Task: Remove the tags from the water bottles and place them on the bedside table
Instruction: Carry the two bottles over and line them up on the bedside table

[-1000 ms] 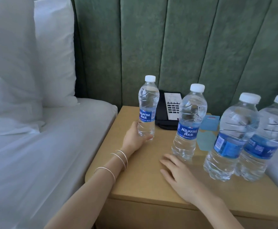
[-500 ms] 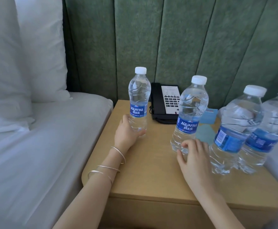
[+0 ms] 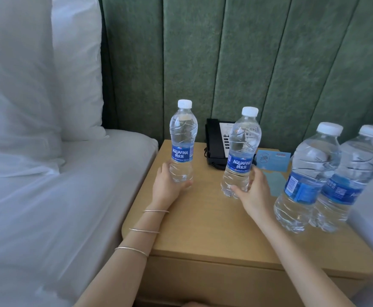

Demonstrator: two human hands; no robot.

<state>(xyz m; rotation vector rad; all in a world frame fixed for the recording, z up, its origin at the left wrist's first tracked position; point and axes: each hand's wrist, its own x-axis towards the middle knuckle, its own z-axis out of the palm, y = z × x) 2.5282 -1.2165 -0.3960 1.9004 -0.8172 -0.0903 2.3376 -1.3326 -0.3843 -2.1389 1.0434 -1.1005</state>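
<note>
Head view, looking down at a bedside corner. A green padded headboard [image 3: 225, 63] with vertical panels filled the back of the scene. On the left lay a bed with a white sheet [image 3: 59, 196], and two white pillows [image 3: 48, 74] stood against the headboard. Just beside the bed, to its right, stood a light wooden bedside table [image 3: 203, 229].

Four clear Aquafina water bottles with white caps and blue labels stood upright on the table. Two larger-looking bottles, nearest the camera, stood at the right edge, touching each other: one [image 3: 309, 173] slightly left and the other [image 3: 353, 180] at the far right. A black telephone [image 3: 216, 142] with a white keypad card sat at the back of the table against the headboard, partly hidden by a bottle. Pale blue cards [image 3: 274, 160] lay flat beside the phone, between it and the right-hand pair of bottles.

The left hand [image 3: 167, 189] was curled around the lower part of the leftmost bottle [image 3: 182, 142], below its label, with the thumb across the front near the base. Three thin silver bangles [image 3: 145, 230] ringed the left wrist and forearm. The right hand [image 3: 254, 191] was wrapped around the lower part of the second bottle [image 3: 240, 156], fingers on its right side and thumb across the front near the base. Both gripped bottles stood well apart from each other. Whether their bases touched the table could not be told.
</note>
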